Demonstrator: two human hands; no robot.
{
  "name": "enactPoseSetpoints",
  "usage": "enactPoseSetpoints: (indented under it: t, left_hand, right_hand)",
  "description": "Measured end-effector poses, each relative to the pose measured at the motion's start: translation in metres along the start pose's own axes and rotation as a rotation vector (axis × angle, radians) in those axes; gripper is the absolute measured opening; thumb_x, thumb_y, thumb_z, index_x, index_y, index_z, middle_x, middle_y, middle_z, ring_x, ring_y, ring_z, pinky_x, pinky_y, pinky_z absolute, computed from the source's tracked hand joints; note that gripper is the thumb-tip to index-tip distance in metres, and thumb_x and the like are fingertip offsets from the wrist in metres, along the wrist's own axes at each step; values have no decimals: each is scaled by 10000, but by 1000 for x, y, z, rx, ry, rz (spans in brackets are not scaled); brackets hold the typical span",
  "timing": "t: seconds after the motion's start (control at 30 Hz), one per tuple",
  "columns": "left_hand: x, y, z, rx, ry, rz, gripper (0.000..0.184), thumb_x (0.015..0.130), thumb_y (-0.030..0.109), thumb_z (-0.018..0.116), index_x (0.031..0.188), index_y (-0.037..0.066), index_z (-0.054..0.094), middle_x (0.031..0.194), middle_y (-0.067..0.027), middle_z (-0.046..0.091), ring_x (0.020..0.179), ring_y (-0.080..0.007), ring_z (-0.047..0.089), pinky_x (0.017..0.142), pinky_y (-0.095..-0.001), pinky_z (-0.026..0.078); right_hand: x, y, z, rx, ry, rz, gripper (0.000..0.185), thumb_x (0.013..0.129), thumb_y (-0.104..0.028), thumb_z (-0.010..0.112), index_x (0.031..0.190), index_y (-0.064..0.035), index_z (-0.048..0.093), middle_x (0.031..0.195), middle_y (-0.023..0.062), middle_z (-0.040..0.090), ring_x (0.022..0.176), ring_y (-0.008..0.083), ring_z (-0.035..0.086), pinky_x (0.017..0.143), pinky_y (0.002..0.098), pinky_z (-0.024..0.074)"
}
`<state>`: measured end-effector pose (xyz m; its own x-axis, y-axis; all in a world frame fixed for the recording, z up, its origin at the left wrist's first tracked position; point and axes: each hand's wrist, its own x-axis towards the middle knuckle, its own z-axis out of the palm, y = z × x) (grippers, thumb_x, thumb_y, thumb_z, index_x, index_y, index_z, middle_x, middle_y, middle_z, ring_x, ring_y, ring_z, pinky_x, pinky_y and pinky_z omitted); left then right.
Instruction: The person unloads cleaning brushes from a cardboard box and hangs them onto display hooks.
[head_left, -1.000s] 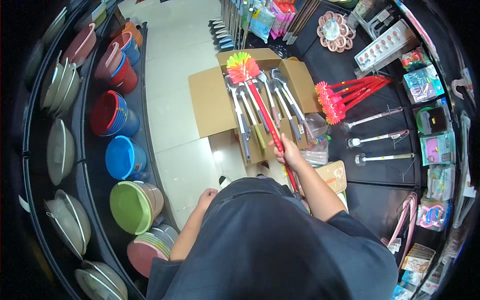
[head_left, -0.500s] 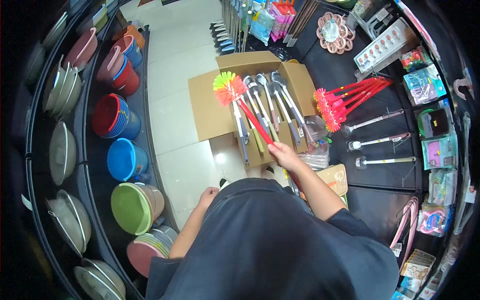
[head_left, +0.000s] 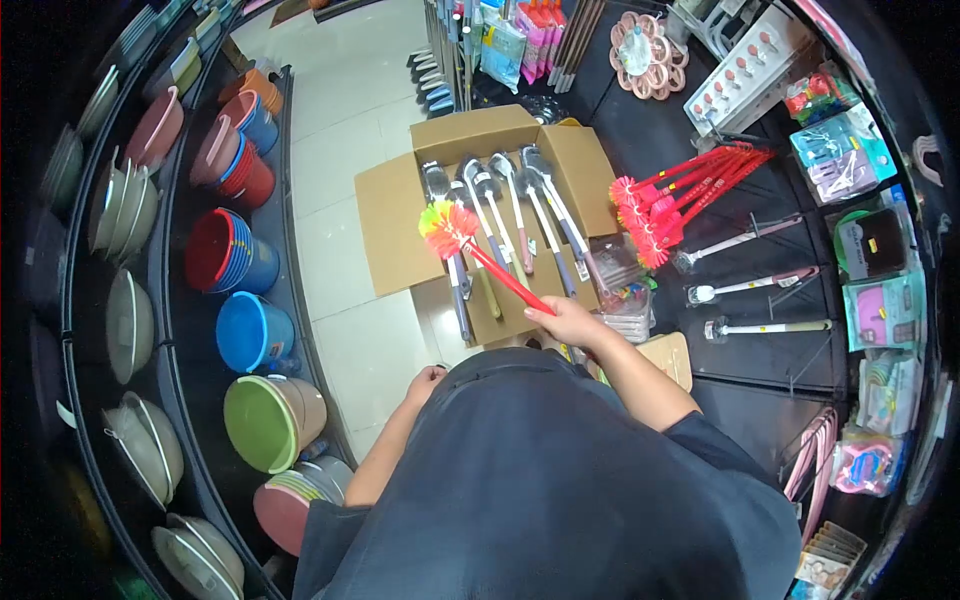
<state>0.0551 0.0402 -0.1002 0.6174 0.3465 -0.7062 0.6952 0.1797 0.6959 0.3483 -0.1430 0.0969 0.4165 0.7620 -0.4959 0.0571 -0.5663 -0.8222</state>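
The torso is covered by a loose garment [head_left: 560, 480], black with a faint blue cast. A plain, smooth surface is shown over most of the cloth, broken by soft creases and shallow folds. At its far end the outline is rounded, and a curved line is seen just inside the edge; whether it is formed by a seam or a gathered fold cannot be told. Short sleeves of a similar dark colour are worn, the right sleeve [head_left: 735, 460] and the left sleeve [head_left: 325, 535]. Both forearms are left bare, as are the right hand [head_left: 570, 322] and the left hand [head_left: 424, 385].
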Motion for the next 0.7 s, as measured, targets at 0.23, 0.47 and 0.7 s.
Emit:
enactPoseSetpoints:
  t: [0.23, 0.47, 0.7]
  left_hand:
    - [2, 30, 38, 43, 25, 35, 260, 853, 251, 585, 962, 15, 587, 848, -43, 614, 771, -120, 555, 722, -252, 454]
    - [-3, 146, 80, -142, -52, 150, 248, 885, 136, 554, 1098, 12, 520, 940, -46, 605, 781, -119, 532, 707, -273, 462]
    - [-44, 255, 137, -471, -205, 272, 325, 947, 254, 477, 1147, -3, 486, 1111, -117, 581, 944, -183, 574, 825, -316, 472]
  right_hand:
    - [7, 32, -41, 390, -44, 45, 334, 968, -340, 344, 940, -67, 533, 630, -7, 460, 498, 105, 421, 451, 248, 337]
    - [-13, 12, -72, -23, 69, -233, 391, 796, -419, 663, 925, -58, 585, 780, 136, 589, 680, 228, 565, 638, 342, 450]
    - [-20, 5, -83, -464, -107, -302, 387, 782, -378, 662, 936, -31, 587, 796, 183, 631, 794, 336, 623, 692, 416, 471]
